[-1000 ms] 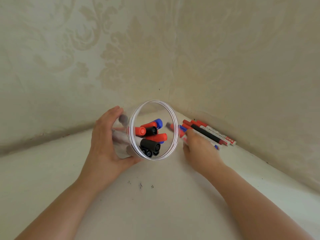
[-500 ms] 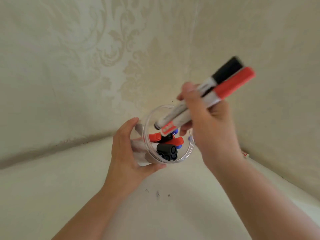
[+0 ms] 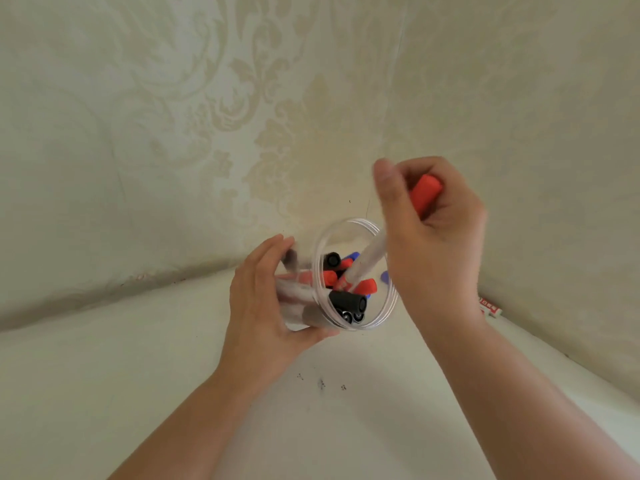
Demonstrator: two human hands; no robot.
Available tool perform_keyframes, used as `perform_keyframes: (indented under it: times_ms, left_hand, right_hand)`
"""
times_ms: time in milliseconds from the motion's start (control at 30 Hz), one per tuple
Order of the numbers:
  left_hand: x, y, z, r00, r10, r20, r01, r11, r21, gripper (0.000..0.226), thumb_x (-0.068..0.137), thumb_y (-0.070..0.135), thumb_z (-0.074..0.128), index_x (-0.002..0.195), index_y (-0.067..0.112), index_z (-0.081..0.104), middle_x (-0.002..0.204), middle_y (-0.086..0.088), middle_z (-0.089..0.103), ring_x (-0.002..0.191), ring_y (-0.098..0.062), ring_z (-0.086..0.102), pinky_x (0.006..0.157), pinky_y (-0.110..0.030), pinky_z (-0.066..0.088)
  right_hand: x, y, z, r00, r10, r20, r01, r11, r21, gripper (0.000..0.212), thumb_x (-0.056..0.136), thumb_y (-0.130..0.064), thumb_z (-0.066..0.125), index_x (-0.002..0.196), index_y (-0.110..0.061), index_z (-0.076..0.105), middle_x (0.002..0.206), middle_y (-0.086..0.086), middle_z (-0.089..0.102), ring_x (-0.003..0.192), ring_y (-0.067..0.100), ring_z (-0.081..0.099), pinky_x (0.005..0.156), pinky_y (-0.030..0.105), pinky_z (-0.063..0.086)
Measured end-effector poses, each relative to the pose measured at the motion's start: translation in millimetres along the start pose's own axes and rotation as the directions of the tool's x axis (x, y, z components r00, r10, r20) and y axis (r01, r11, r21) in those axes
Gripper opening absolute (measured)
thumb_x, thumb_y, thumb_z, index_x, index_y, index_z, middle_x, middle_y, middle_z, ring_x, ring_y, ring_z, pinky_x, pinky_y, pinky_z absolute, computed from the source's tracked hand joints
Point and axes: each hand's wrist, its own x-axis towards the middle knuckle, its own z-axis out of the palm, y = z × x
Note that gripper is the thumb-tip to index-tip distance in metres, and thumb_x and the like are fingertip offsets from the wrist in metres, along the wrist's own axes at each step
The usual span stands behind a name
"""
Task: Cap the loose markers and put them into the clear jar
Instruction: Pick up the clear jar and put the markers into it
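Note:
My left hand [image 3: 263, 306] grips the clear jar [image 3: 382, 310], tilted with its mouth toward me. Inside lie several capped markers, among them a black-capped one [image 3: 348, 302] and a red-capped one [image 3: 367, 286]. My right hand [image 3: 433, 230] is above the jar's right rim, fingers curled round a red-capped marker [image 3: 425, 194]. Its white barrel [image 3: 367, 261] slants down into the jar's mouth. The black-capped marker seen earlier in this hand is hidden or blurred now.
The end of a white marker with red print [image 3: 490, 310] lies in the corner at the right, by the wall. A white tabletop [image 3: 173, 375] meets patterned wallpaper at the back and right. Small dark specks [image 3: 322, 382] mark the table near my wrists.
My right hand picked markers up from the corner, lifted them above the jar and has now lowered them, tips into the jar's mouth. My left hand kept hold of the jar.

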Motion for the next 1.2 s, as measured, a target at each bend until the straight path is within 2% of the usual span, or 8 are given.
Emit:
perform_keyframes:
  times_ms: [133, 267, 533, 667, 767, 933, 1033, 1200]
  left_hand:
    - [1.5, 1.5, -2.0, 1.0, -0.018, -0.021, 0.017, 0.999, -0.031, 0.101, 0.049, 0.055, 0.075, 0.13, 0.039, 0.019, 0.126, 0.047, 0.017, 0.127, 0.0, 0.03, 0.105, -0.042, 0.035]
    - [-0.2, 2.8, -1.8, 1.0, -0.022, -0.003, 0.022, 0.999, -0.044, 0.104, 0.049, 0.051, 0.08, 0.131, 0.041, 0.017, 0.128, 0.043, 0.018, 0.127, -0.01, 0.034, 0.103, -0.045, 0.037]
    - [0.6, 0.5, -1.2, 0.999, -0.029, -0.041, 0.026, 0.998, -0.058, 0.1, 0.049, 0.057, 0.073, 0.13, 0.041, 0.017, 0.131, 0.041, 0.018, 0.128, -0.013, 0.035, 0.102, -0.045, 0.039]
    - [-0.3, -7.0, -1.0, 0.999, -0.038, 0.021, 0.039, 0.995, -0.091, 0.105, 0.051, 0.05, 0.08, 0.134, 0.036, 0.018, 0.142, 0.009, 0.029, 0.123, -0.026, 0.044, 0.1, -0.045, 0.041]
    - [-0.5, -5.6, -3.0, 0.998, -0.033, 0.056, 0.038, 0.994, -0.098, 0.103, 0.052, 0.052, 0.078, 0.134, 0.037, 0.018, 0.141, 0.006, 0.029, 0.124, -0.022, 0.042, 0.101, -0.038, 0.04]
    - [-0.8, -6.3, 1.3, 0.991, -0.081, 0.102, 0.095, 0.985, -0.147, 0.107, 0.051, 0.049, 0.08, 0.138, 0.027, 0.021, 0.14, 0.004, 0.032, 0.121, -0.023, 0.046, 0.099, -0.046, 0.042]
    - [2.3, -8.7, 4.9, 0.989, -0.073, 0.128, 0.091, 0.986, -0.142, 0.109, 0.052, 0.048, 0.081, 0.139, 0.026, 0.02, 0.141, 0.005, 0.032, 0.12, -0.025, 0.047, 0.099, -0.046, 0.042]
    - [4.0, -17.2, 6.1, 0.985, -0.1, 0.139, 0.129, 0.967, -0.218, 0.112, 0.052, 0.038, 0.087, 0.139, 0.021, 0.019, 0.139, -0.008, 0.038, 0.124, -0.029, 0.047, 0.1, -0.051, 0.04]
  right_hand:
    - [0.8, 0.8, -4.3, 0.998, 0.038, -0.047, -0.028, 0.982, 0.184, 0.038, 0.086, -0.034, 0.056, 0.06, -0.011, 0.039, 0.062, 0.027, 0.039, 0.055, 0.041, 0.04, 0.047, 0.039, 0.039]
    - [-16.6, 14.6, 4.6, 0.941, 0.107, 0.322, -0.089, 0.994, -0.069, 0.03, 0.085, -0.04, 0.055, 0.065, -0.018, 0.05, 0.061, 0.013, 0.052, 0.056, 0.022, 0.054, 0.054, 0.031, 0.044]
    - [-31.6, 33.5, 0.0, 0.698, -0.031, 0.715, 0.438, 0.809, -0.392, 0.045, 0.086, -0.046, 0.008, 0.097, -0.029, 0.048, 0.103, -0.01, 0.04, 0.097, 0.013, 0.03, 0.084, 0.025, 0.021]
    - [-17.8, 39.8, -15.4, 0.834, -0.147, 0.532, 0.27, 0.949, -0.161, 0.035, 0.092, -0.031, 0.027, 0.09, -0.021, 0.06, 0.092, -0.005, 0.051, 0.095, 0.012, 0.044, 0.083, 0.024, 0.035]
    - [4.6, 67.8, -32.4, 0.975, 0.008, 0.223, 0.036, 0.981, -0.19, 0.019, 0.088, -0.023, 0.044, 0.077, -0.023, 0.059, 0.082, -0.007, 0.057, 0.075, 0.005, 0.051, 0.068, 0.026, 0.043]
    - [11.7, 153.0, -54.5, 0.823, 0.386, 0.417, 0.118, 0.602, -0.79, 0.027, 0.085, -0.021, 0.051, 0.109, -0.011, 0.058, 0.11, 0.009, 0.056, 0.106, 0.025, 0.048, 0.083, 0.029, 0.038]
    - [9.7, 176.0, -55.3, 0.726, 0.542, 0.422, 0.255, 0.358, -0.898, 0.045, 0.085, -0.025, 0.05, 0.126, -0.008, 0.042, 0.133, 0.012, 0.04, 0.123, 0.029, 0.034, 0.099, 0.036, 0.035]
    - [21.9, 190.9, -44.4, 0.642, 0.634, 0.432, 0.35, 0.259, -0.9, 0.045, 0.085, -0.019, 0.045, 0.127, -0.004, 0.042, 0.133, 0.012, 0.044, 0.121, 0.028, 0.041, 0.1, 0.036, 0.038]
